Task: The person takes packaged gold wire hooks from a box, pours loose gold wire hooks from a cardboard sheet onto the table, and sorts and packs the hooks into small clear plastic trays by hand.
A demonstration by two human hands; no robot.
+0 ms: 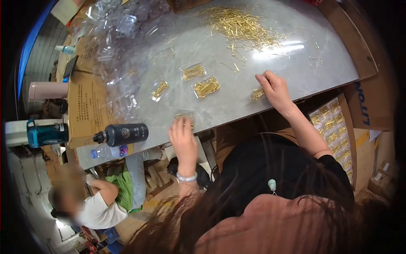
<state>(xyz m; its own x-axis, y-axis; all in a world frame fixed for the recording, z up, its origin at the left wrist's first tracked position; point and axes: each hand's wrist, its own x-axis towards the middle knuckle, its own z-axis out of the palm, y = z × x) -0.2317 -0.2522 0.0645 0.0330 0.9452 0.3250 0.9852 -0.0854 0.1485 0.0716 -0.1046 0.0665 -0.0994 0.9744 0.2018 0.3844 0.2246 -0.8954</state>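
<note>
My left hand point(182, 137) lies with its fingertips on a small clear packet point(186, 115) of gold pieces near the table's front edge; its fingers are stretched out. Over to the right, my right hand point(275, 89) is closed, thumb and fingers together, around a few gold hooks point(256, 94) that poke out beneath it. Between the hands and farther back sit two clear boxes of gold hooks, one nearer point(207, 86) and one behind it point(193, 72). A smaller packet point(160, 90) of hooks lies to their left. Some loose hooks point(230, 67) are scattered behind.
A large pile of gold hooks point(245, 29) covers the back of the grey table point(228, 108). Clear plastic packaging point(122, 55) heaps at the left, by a dark bottle point(126, 134). A seated person point(101, 203) is at lower left. Filled packets point(334, 127) lie in a box at right.
</note>
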